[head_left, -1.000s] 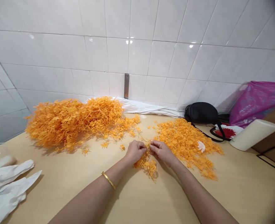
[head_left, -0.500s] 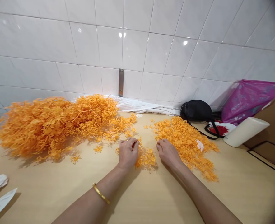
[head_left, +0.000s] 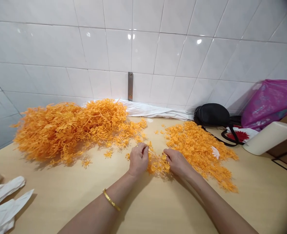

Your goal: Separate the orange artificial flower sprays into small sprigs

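Note:
My left hand (head_left: 138,161), with a gold bangle on the wrist, is closed in a pinch on a thin orange plastic flower sprig (head_left: 154,152). The sprig's stem runs across toward my right hand (head_left: 177,161), whose fingertips are pinched at its flowered end. Just beneath lies a small heap of orange plastic flowers (head_left: 158,167) on the table. A large tangled pile of orange flower sprigs (head_left: 68,133) is on the left. Loose orange flower heads (head_left: 197,146) are spread on the right, with a white flower piece (head_left: 215,152) on top.
A black bag (head_left: 211,114) with a strap sits at the back right, near a purple plastic bag (head_left: 270,102) and a cream cylinder (head_left: 271,138) lying tilted. White cloth (head_left: 155,112) runs along the tiled wall. White gloves or cloths (head_left: 7,191) lie at the left front.
My right hand has closed in on the sprig's flowered end, and a stem now shows between both hands. The view has turned slightly left, so everything sits further right.

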Demonstrator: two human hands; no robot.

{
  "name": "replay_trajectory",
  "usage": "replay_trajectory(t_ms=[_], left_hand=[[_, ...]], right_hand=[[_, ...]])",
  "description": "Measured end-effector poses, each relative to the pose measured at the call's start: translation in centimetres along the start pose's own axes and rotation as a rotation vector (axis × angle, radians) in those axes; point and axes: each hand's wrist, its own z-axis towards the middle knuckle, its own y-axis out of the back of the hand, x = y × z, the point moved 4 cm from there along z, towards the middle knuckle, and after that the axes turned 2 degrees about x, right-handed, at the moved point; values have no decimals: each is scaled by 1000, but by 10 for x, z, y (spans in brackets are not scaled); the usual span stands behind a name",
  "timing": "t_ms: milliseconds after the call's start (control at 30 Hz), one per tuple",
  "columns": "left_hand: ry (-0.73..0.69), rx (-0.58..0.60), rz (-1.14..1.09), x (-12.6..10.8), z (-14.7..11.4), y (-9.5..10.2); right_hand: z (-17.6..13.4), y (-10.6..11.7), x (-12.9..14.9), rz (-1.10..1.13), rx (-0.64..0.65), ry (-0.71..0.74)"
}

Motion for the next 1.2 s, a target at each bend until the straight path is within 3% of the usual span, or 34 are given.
replay_trajectory(t_ms=[200, 367, 500, 633, 900, 1067, 1133, 1200], left_hand=[[-43, 66, -20, -6, -3, -1], [-128, 299, 79, -14, -7, -4], [-186, 491, 272, -13, -12, -11], [-191, 522, 425, -8, -13, -16], [-148, 451, 448, -5, -11, -18], [-16, 360, 198, 2, -5, -15], [75, 330, 59, 7, -3, -14], [134, 312, -47, 11, -1, -15]], right_hand=[[12, 10, -5, 234, -128, -37], [39, 17, -9, 444, -248, -138], [53, 5, -8, 548, -189, -157], [49, -2, -3, 600, -101, -102], [-8, 5, 4, 115, -106, 176], [-15, 13, -15, -324, -249, 78], [-12, 22, -16, -361, -321, 41], [-8, 30, -10, -248, -382, 40]])
